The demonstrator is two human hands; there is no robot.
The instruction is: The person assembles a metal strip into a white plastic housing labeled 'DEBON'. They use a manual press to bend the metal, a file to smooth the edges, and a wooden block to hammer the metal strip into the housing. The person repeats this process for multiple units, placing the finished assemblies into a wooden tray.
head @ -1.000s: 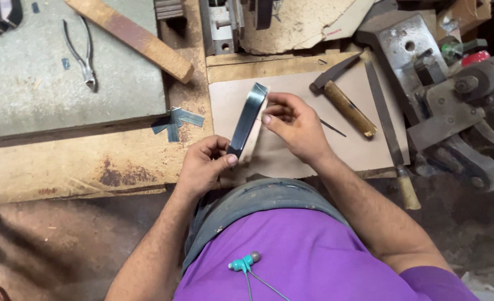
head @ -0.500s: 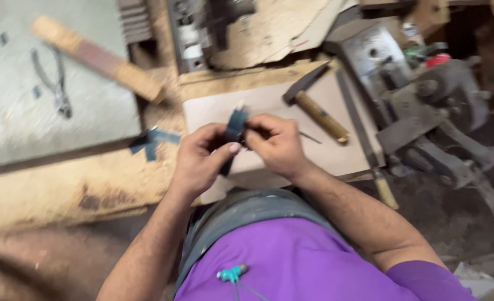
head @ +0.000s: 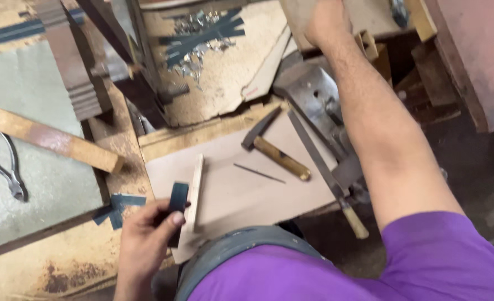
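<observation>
On dusty wooden bench (head: 63, 262) | left hand (head: 144, 242) grip pinching dark metal strip (head: 177, 202) | right hand (head: 326, 22) grip unclear

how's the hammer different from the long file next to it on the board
The hammer is short, with a dark metal head and a thick yellowish wooden handle; the file is long and thin, a flat grey blade ending in a small pale handle. The hammer lies wholly on the board, while the file's handle end hangs past the board's edge. Both lie flat, slanting the same way, untouched by either hand.
</observation>
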